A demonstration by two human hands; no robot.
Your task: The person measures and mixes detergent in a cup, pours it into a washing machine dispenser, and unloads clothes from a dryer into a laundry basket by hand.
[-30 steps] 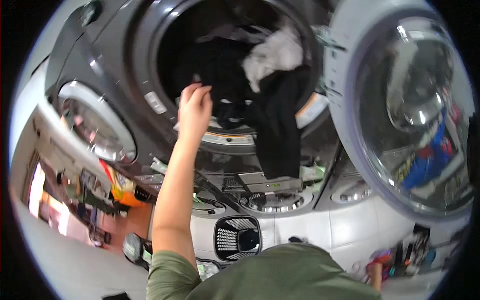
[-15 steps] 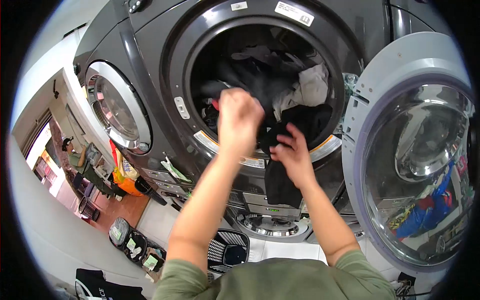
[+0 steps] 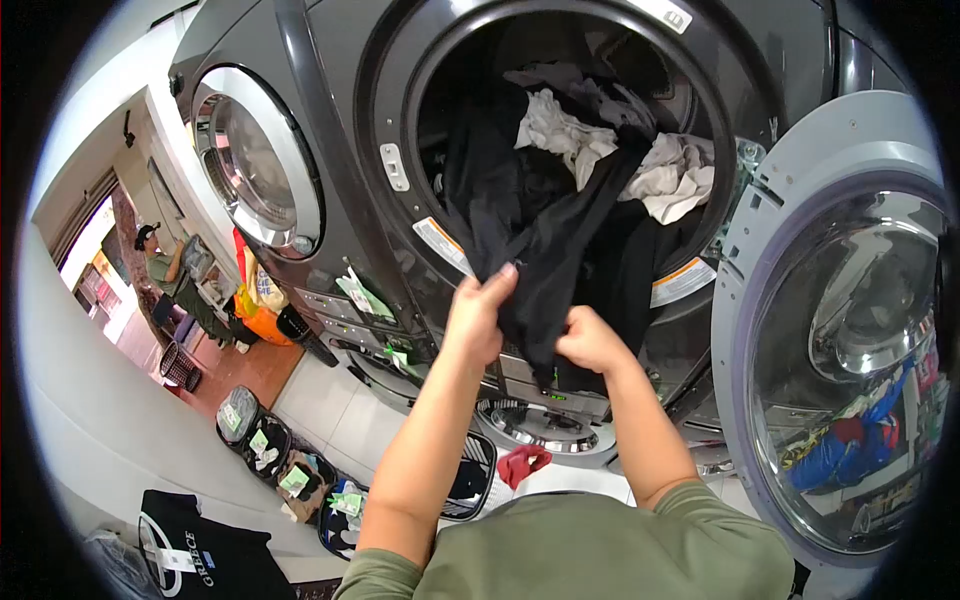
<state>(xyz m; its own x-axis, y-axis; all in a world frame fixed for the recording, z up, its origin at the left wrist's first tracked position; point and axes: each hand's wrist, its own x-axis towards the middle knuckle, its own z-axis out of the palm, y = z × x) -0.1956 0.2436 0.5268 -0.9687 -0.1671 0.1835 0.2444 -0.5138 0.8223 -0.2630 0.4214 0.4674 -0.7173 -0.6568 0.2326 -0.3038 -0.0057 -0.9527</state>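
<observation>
While your left hand (image 3: 478,318) and right hand (image 3: 592,342) grip a black garment (image 3: 542,275) partly out of the drum (image 3: 685,110), white clothes (image 3: 565,135) are left inside.

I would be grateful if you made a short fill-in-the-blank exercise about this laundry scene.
1. The left hand and right hand grip a garment whose colour is ____.
2. The round glass door at the picture's right is not shut but ____.
3. The dark shirt at the lower left bears the printed word ____.
4. The small crumpled cloth just right of the basket is coloured ____.

Missing words: black; open; GREECE; red.
</observation>
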